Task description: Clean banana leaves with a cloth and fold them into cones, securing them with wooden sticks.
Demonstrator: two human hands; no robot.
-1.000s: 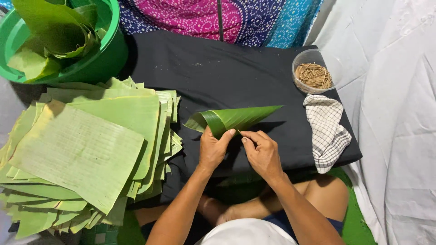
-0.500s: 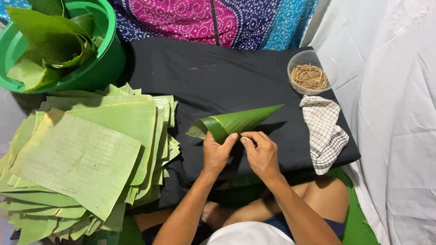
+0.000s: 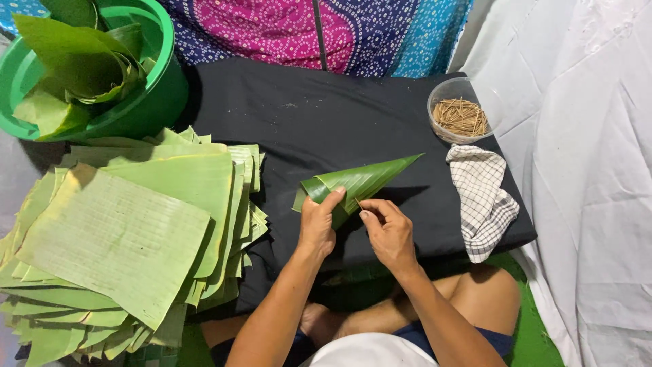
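A green banana leaf rolled into a cone point(image 3: 370, 178) lies over the black cloth-covered board point(image 3: 305, 115), its tip pointing right and away from me. My left hand point(image 3: 318, 224) grips the cone's wide open end, thumb on top. My right hand point(image 3: 388, 230) rests against the cone's lower edge, thumb and forefinger pinched at the seam, apparently on a thin wooden stick. Whether the stick pierces the leaf I cannot tell.
A thick stack of cut banana leaf sheets point(image 3: 129, 231) lies to my left. A green tub point(image 3: 159, 95) with rolled leaves stands at the back left. A clear bowl of small wooden sticks point(image 3: 460, 115) and a checked cloth point(image 3: 485, 200) sit on the right. White fabric hangs further right.
The cone has tilted a little more upward at its tip. My right hand's fingers have closed in against the cone's seam. The view has shifted slightly.
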